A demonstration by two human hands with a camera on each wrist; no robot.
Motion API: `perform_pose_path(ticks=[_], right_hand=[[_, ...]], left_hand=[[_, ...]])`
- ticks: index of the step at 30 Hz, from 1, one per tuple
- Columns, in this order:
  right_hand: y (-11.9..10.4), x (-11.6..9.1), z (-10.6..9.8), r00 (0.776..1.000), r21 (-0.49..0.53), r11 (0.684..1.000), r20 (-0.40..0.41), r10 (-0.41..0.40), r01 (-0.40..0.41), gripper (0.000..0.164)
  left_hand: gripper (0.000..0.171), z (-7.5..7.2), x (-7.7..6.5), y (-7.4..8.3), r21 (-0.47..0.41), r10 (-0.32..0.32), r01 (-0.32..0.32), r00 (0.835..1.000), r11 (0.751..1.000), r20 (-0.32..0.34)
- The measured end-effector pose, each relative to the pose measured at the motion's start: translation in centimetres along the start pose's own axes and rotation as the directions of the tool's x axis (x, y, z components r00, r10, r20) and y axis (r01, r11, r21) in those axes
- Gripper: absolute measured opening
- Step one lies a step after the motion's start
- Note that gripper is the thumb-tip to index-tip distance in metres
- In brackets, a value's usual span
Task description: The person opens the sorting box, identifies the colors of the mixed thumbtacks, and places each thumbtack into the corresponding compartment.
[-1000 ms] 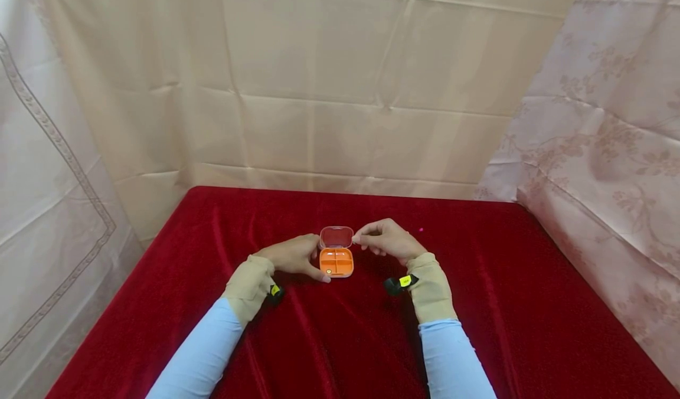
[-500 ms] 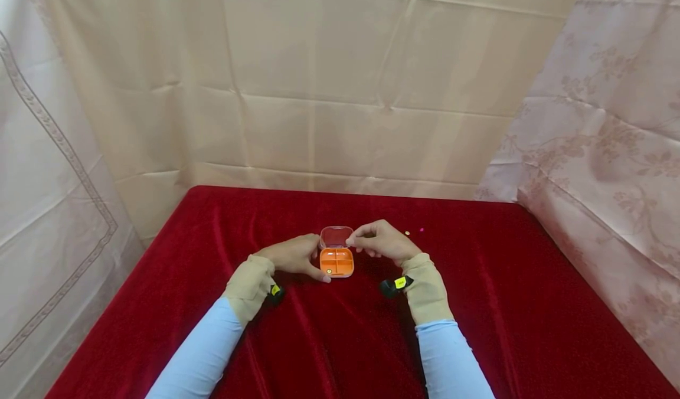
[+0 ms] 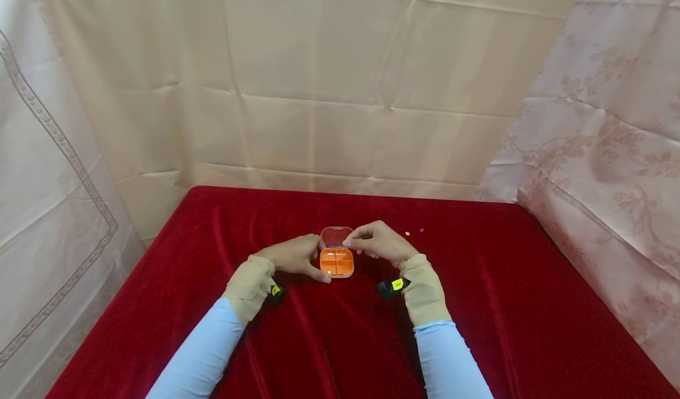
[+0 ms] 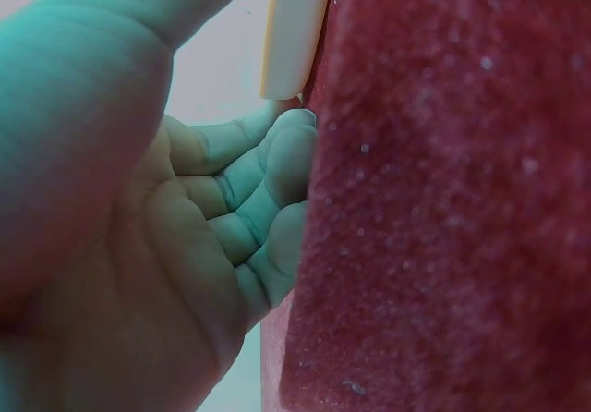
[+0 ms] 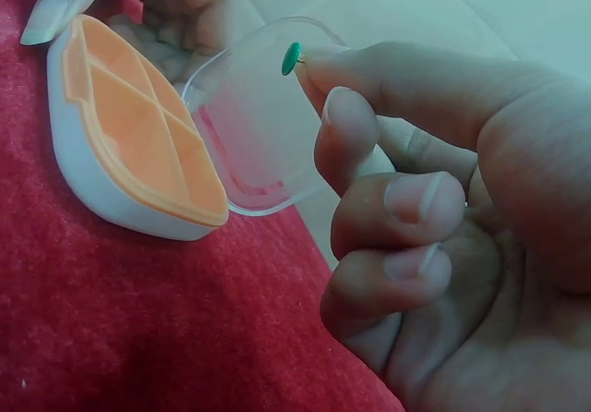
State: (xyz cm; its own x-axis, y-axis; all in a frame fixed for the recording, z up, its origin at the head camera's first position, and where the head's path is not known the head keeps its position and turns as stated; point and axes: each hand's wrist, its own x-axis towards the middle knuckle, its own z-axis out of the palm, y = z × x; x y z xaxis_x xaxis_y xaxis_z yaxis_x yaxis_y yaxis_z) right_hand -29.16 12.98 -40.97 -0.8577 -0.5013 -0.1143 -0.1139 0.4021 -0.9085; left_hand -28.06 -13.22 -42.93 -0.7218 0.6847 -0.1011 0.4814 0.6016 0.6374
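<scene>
In the head view, an orange pill box (image 3: 337, 271) with divided compartments sits with its clear lid (image 3: 336, 235) swung back. A small gold thumbtack (image 3: 329, 272) lies in its front left compartment. My left hand (image 3: 292, 255) holds the box's left side, thumb at the front corner and fingers toward the back. Between thumb and index finger my right hand (image 3: 383, 242) pinches a green thumbtack (image 5: 292, 59), its flat head pointing away from the fingertips. That hand is just right of the lid, near the back edge of the compartments.
A gold tack-like piece (image 3: 407, 234) and a pink one (image 3: 422, 230) lie on the red velvet cloth (image 3: 478, 304) beyond my right hand. Beige curtain (image 3: 340, 92) hangs behind the table, with pale patterned cloth (image 3: 611, 121) on the right.
My right hand has shifted left toward the pill box with the green thumbtack, uncovering the gold piece on the cloth behind it. The left hand and the box have stayed put.
</scene>
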Motion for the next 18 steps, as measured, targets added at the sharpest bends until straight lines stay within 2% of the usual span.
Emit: perform_pose_path(ticks=[18], right_hand=[[-0.26,0.07,0.96,1.000,-0.023,1.000,-0.007,-0.010,0.010,0.013]], left_hand=[[0.059,0.00,-0.13,0.10,0.016,-0.022,0.023,1.000,1.000,-0.008]])
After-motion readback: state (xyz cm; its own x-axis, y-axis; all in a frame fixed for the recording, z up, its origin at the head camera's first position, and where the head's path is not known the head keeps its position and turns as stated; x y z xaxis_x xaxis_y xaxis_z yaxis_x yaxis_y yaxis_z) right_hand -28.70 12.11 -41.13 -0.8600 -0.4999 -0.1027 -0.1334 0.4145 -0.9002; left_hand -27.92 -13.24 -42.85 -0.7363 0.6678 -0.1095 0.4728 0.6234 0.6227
